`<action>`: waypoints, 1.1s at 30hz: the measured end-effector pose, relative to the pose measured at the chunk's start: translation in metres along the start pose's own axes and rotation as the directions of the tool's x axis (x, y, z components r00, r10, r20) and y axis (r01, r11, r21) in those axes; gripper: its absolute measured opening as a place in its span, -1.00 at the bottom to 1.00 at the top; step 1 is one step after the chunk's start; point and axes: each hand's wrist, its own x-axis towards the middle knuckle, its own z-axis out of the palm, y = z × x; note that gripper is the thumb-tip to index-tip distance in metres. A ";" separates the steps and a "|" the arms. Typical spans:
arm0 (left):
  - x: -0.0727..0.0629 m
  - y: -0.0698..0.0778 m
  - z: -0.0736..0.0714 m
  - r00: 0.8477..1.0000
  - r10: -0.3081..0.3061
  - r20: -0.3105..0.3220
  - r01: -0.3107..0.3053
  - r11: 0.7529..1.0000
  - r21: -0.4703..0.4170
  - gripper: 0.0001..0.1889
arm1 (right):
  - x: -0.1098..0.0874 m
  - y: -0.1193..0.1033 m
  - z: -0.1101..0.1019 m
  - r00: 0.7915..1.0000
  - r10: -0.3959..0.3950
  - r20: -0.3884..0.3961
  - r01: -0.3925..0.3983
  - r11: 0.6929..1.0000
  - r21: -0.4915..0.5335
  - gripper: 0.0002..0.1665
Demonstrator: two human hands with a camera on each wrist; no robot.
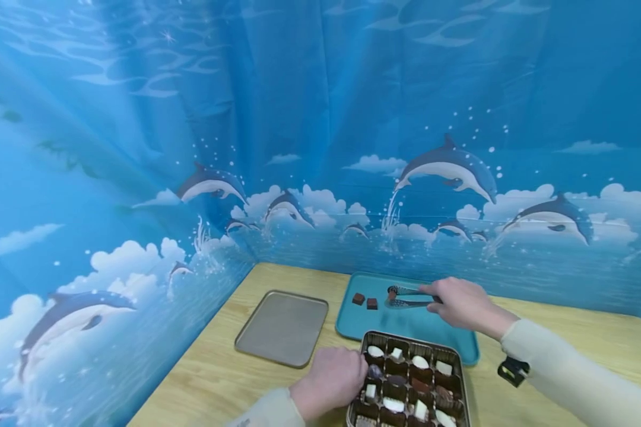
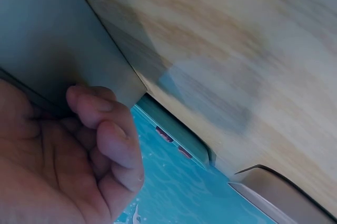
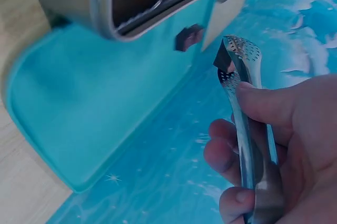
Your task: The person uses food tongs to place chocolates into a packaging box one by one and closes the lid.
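My right hand (image 1: pixel 459 302) grips metal tongs (image 3: pixel 253 145) with perforated ends. Between those ends sits a dark brown chocolate cube (image 1: pixel 392 295), held over the teal tray (image 1: pixel 422 332). Two more brown chocolates (image 1: pixel 372 303) lie on the tray, left of the tongs. At the near side stands a metal tin (image 1: pixel 466 385) with a dark divided insert, its compartments holding white, brown and purple chocolates (image 1: pixel 393 405). Curled at the tin's left rim, my left hand (image 1: pixel 333 376) holds it; in the left wrist view the fingers (image 2: pixel 118 142) bend against its outer wall and the thumb is hidden.
Left of the teal tray, a grey metal tray (image 1: pixel 283 328) lies on the light wooden table (image 1: pixel 208 362). A blue curtain printed with dolphins (image 1: pixel 320 148) hangs along the table's back and left edges. The tin overlaps the teal tray's near edge in the head view.
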 end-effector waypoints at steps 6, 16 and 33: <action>0.001 -0.002 -0.001 1.000 0.000 0.029 0.000 1.000 0.010 -0.60 | -0.039 -0.009 -0.020 1.000 -0.026 -0.006 0.027 1.000 0.013 -0.46; -0.001 -0.004 0.001 1.000 0.024 0.013 -0.024 0.999 0.024 -0.63 | -0.098 -0.013 -0.021 0.996 -0.084 0.036 0.083 0.996 0.028 -0.46; 0.002 -0.004 0.000 0.999 0.042 0.000 -0.042 0.999 0.025 -0.60 | -0.143 -0.004 0.007 0.947 -0.145 0.285 0.095 0.979 0.181 -0.47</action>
